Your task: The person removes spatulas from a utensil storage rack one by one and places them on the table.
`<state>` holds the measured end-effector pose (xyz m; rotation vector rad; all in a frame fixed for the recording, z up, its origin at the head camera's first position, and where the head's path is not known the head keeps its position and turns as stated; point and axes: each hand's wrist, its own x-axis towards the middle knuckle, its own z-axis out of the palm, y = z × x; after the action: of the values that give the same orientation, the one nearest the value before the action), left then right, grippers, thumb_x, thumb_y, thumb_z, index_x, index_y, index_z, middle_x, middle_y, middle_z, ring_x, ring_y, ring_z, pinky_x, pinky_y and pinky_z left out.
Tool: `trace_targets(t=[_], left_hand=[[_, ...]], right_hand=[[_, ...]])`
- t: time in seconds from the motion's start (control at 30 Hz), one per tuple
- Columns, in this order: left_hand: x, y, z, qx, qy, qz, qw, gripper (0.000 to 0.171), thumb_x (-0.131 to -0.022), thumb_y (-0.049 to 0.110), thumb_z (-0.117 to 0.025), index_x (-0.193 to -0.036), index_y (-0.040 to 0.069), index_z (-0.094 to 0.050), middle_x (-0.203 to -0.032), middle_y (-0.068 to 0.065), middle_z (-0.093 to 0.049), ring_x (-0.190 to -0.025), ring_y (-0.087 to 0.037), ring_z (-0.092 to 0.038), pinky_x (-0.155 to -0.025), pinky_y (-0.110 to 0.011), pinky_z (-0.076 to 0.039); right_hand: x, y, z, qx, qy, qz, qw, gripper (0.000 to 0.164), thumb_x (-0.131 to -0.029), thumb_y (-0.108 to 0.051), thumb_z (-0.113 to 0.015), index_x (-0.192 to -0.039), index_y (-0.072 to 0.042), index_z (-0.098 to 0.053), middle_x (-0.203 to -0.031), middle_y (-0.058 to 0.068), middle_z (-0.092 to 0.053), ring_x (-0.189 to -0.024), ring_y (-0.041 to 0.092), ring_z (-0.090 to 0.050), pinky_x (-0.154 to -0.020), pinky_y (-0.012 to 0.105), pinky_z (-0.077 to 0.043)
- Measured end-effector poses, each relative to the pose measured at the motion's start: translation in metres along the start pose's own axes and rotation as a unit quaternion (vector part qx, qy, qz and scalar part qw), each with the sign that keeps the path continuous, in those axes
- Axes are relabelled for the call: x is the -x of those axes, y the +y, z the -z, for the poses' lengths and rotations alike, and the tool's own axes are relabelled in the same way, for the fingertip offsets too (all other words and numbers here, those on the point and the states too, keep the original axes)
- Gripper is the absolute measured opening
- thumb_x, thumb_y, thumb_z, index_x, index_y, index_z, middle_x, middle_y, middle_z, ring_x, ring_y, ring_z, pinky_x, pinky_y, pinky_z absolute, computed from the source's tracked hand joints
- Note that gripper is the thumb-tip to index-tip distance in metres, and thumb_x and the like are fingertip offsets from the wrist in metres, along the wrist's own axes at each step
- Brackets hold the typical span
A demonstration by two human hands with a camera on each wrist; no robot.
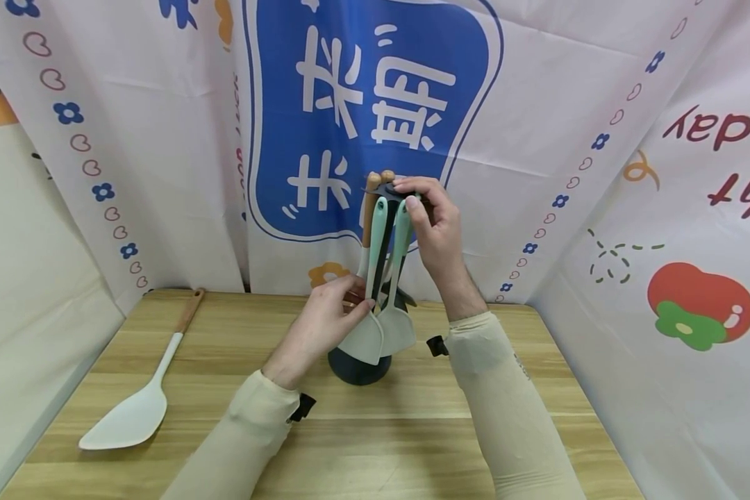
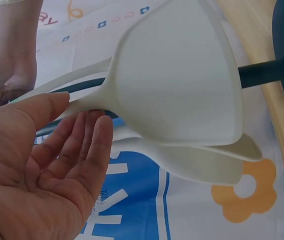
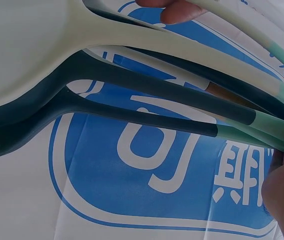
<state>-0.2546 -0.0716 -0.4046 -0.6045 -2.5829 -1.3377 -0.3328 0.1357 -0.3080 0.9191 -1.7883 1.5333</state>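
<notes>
A dark rotating utensil rack [image 1: 359,368] stands on the table, hung with several kitchen tools. Two spatulas with mint handles and cream heads face me. My left hand [image 1: 328,316] has its thumb and fingers about the neck of the left front spatula [image 1: 364,339]; the left wrist view shows the thumb over the neck [image 2: 84,102] and the fingers beneath its wide head [image 2: 177,75]. Up at the rack's top, my right hand [image 1: 437,215] grips the rim, its thumb by the handle end of the other cream spatula [image 1: 398,330]. Dark-headed tools [image 3: 147,90] hang nearest my right wrist.
On the table's left lies a white turner [image 1: 128,417] with a wooden handle. Wooden-handled tools [image 1: 370,208] hang at the rack's back left. A printed cloth [image 1: 550,90] rises behind the wooden table [image 1: 412,444], with more cloth on both sides.
</notes>
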Motion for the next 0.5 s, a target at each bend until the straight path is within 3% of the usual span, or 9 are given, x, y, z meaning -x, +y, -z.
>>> trace_targets(t=[0.5], left_hand=[[0.0039, -0.0005, -0.0036, 0.029, 0.024, -0.011, 0.9992, 0.018, -0.113, 0.011, -0.079, -0.131, 0.007, -0.078, -0.122, -0.011, -0.082, -0.116, -0.028, -0.081, -0.101, -0.048, -0.073]], right_hand=[[-0.0007, -0.0002, -0.0010, -0.004, 0.001, 0.004, 1.000, 0.050, -0.111, -0.028, -0.055, -0.129, 0.015, -0.072, -0.141, 0.037, -0.068, -0.139, 0.006, -0.068, -0.122, 0.028, -0.055]])
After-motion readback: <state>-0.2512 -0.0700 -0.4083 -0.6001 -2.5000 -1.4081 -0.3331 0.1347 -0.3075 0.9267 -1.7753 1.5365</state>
